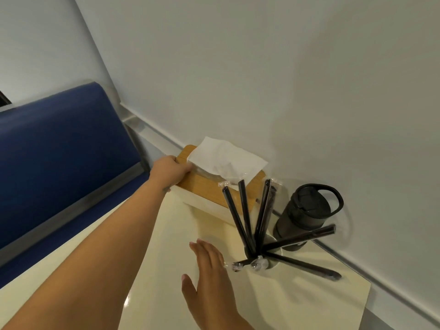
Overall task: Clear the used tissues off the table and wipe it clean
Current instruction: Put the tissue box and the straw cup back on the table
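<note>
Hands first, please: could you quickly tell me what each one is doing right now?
Left hand: grips the end of the wooden-topped tissue box.
Right hand: open, fingers straight, holding nothing, beside the cup of straws.

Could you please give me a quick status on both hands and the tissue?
Left hand grips tissue box end, fingers at the tissue. Right hand open above table. Straw cup beside right hand.
</note>
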Tool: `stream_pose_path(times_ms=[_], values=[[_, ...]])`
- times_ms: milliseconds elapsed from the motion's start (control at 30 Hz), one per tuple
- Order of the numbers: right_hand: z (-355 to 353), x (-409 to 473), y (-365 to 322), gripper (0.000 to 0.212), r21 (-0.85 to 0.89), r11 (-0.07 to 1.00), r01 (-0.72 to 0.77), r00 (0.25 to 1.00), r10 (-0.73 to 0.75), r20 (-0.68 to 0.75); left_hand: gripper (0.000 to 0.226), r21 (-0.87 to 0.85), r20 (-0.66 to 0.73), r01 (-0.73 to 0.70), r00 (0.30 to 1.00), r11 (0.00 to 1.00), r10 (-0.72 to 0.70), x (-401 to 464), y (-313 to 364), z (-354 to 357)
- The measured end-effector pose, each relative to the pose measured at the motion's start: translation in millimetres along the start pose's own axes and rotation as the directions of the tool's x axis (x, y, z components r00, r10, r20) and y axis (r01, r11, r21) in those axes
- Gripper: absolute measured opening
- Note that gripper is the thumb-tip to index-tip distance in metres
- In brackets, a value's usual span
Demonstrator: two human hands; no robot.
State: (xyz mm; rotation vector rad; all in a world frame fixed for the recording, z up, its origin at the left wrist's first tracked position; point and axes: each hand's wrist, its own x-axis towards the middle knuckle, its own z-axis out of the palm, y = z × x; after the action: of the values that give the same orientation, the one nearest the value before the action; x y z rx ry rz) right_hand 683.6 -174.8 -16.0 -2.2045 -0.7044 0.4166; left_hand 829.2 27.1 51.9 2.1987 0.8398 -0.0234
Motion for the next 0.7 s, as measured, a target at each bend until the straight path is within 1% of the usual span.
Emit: stream_pose_path(times_ms=[67, 200, 300, 400, 500, 600, 700], values=[[-2, -2, -7, 0.058, 0.029, 0.999, -0.028, 0.999, 0.028, -0.020, 0.038, -0.001, -0.024, 0.019, 1.000, 1.000, -0.019, -4, -12, -12], [2, -9, -15, 0.062, 0.091, 0.992, -0.088, 0.996, 0.089, -0.013, 0.043, 0.002, -0.068, 0.087, 0.994, 0.996, -0.087, -17, -39, -35], [6, -11, -21, 0.067, 0.175, 0.969, -0.175, 0.983, 0.182, -0.026, 0.037, -0.004, -0.092, 0.130, 0.987, 0.992, -0.130, -30, -61, -51], [9, -13, -29, 0.073, 0.269, 0.930, -0.249, 0.964, 0.266, -0.026, 0.047, -0.012, -0.116, 0.180, 0.977, 0.984, -0.180, -46, -83, -67], [8, -13, -38, 0.085, 0.400, 0.857, -0.324, 0.941, 0.334, 0.047, 0.052, -0.032, -0.121, 0.232, 0.965, 0.972, -0.234, -67, -100, -83], [5, -9, -47, 0.089, 0.546, 0.763, -0.347, 0.934, 0.335, 0.126, 0.051, -0.035, -0.136, 0.264, 0.954, 0.964, -0.266, -91, -116, -95], [5, -8, -59, 0.081, 0.612, 0.721, -0.324, 0.944, 0.283, 0.167, 0.049, -0.044, -0.147, 0.284, 0.946, 0.958, -0.288, -118, -133, -106]])
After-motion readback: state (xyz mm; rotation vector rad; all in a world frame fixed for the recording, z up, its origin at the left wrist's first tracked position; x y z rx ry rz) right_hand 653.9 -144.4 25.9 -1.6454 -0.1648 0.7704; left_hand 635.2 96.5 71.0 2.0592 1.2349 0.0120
